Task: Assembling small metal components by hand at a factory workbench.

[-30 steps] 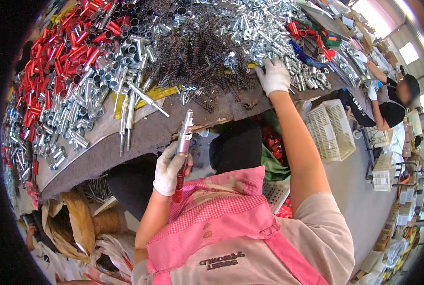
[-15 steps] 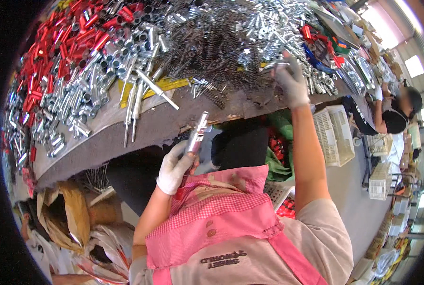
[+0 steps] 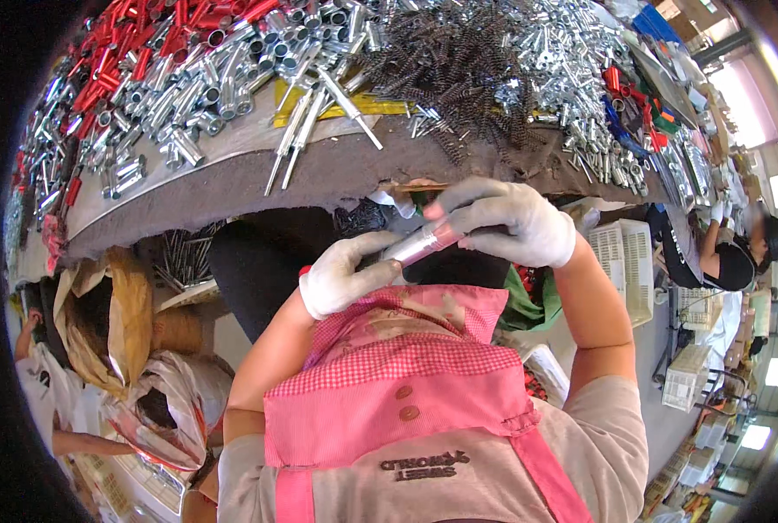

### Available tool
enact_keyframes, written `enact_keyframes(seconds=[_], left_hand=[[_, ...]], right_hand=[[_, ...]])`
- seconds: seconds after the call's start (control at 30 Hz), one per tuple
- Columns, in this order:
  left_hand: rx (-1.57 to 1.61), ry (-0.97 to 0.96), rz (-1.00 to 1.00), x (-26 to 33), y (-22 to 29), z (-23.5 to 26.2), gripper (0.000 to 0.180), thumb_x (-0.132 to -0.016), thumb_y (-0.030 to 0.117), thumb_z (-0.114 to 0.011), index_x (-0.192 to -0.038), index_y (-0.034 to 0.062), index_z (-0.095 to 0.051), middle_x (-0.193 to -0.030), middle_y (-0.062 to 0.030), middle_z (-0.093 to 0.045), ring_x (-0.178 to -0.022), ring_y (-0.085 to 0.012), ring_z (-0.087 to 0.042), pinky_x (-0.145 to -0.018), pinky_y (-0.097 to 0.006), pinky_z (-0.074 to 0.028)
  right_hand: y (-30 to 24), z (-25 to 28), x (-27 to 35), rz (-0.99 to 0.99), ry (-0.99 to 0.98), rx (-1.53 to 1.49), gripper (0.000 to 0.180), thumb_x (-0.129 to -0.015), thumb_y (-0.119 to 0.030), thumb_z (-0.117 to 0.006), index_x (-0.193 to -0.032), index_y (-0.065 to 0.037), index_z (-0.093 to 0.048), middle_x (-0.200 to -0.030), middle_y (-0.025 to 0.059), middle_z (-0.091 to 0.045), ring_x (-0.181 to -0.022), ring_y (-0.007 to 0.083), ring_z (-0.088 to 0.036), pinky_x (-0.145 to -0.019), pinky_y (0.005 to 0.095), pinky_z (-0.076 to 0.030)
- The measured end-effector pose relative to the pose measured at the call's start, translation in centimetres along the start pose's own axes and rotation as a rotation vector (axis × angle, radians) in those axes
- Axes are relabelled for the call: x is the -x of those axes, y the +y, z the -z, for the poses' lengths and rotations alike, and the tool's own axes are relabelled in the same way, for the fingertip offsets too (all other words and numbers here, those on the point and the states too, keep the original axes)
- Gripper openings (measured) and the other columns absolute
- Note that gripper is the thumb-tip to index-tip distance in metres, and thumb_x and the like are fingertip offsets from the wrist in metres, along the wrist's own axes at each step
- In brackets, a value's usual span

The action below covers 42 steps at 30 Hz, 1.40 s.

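Both gloved hands meet just below the table edge (image 3: 232, 187), over the pink apron (image 3: 406, 383). The left hand (image 3: 341, 279) has its fingers closed around the lower end of a silver metal tube (image 3: 417, 246). The right hand (image 3: 511, 218) pinches the tube's upper end with curled fingers, while heaps of black springs (image 3: 458, 70) and steel tubes (image 3: 188, 96) lie on the table above.

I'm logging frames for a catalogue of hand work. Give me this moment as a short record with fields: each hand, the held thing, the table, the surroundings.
left hand: gloved left hand, gripping the lower end of the metal tube
right hand: gloved right hand, fingers on the tube's upper end
held thing: silver metal tube, tilted, between both hands
table: workbench heaped with silver tubes, red tubes and dark springs
surroundings: white crate; a co-worker at right
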<state>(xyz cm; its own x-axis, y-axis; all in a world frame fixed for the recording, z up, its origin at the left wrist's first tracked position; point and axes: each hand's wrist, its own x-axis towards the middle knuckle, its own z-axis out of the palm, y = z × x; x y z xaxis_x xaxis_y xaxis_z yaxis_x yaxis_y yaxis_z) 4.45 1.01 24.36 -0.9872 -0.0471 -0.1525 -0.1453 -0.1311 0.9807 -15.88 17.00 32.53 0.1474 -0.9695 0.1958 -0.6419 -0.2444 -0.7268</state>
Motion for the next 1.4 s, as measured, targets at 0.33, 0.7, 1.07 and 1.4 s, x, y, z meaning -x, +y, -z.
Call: enact_keyframes(seconds=[0.33,0.7,1.07,1.4], left_hand=[[-0.205,0.092,-0.101,0.9,-1.3,-0.4,0.032,-0.085,0.017,-0.062,-0.113,0.0007,-0.059,-0.081,-0.0082,-0.064,-0.075,-0.0111,-0.059,-0.071,-0.029,-0.048],[-0.268,0.097,-0.173,1.3,-2.4,-0.8,0.035,-0.084,0.019,-0.063,-0.113,0.0009,-0.059,-0.088,-0.0114,-0.065,-0.079,-0.0149,-0.061,-0.075,-0.03,-0.049],[-0.359,0.007,-0.137,1.3,-1.5,-1.1,0.038,-0.082,0.018,-0.061,-0.113,-0.004,-0.058,-0.1,-0.0165,-0.064,-0.091,-0.0199,-0.061,-0.084,-0.032,-0.046],[-0.835,0.358,-0.259,0.1,-0.7,-2.7,0.027,-0.085,0.015,-0.06,-0.107,-0.001,-0.06,-0.084,-0.0042,-0.062,-0.078,-0.0117,-0.057,-0.071,-0.029,-0.048]], right_hand=[[-3.3,-1.9,-1.0,-0.457,0.05,0.1,0.055,-0.082,-0.011,-0.063,-0.133,-0.006,-0.044,-0.098,0.0127,-0.064,-0.087,0.0215,-0.064,-0.076,0.0315,-0.051],[-2.0,-2.4,0.2,-0.23,0.098,-0.028,0.058,-0.081,-0.009,-0.062,-0.135,-0.006,-0.042,-0.101,0.011,-0.063,-0.091,0.024,-0.062,-0.083,0.0327,-0.049],[-1.7,-3.5,0.5,-0.473,0.366,0.261,0.04,-0.088,-0.014,-0.057,-0.127,-0.008,-0.05,-0.094,0.0143,-0.066,-0.08,0.025,-0.067,-0.071,0.0327,-0.052],[1.1,-11.9,-3.1,-0.318,1.185,-1.369,0.031,-0.095,-0.036,-0.046,-0.081,-0.008,-0.046,-0.057,0.0029,-0.044,-0.062,0.0171,-0.045,-0.063,0.0323,-0.041]])
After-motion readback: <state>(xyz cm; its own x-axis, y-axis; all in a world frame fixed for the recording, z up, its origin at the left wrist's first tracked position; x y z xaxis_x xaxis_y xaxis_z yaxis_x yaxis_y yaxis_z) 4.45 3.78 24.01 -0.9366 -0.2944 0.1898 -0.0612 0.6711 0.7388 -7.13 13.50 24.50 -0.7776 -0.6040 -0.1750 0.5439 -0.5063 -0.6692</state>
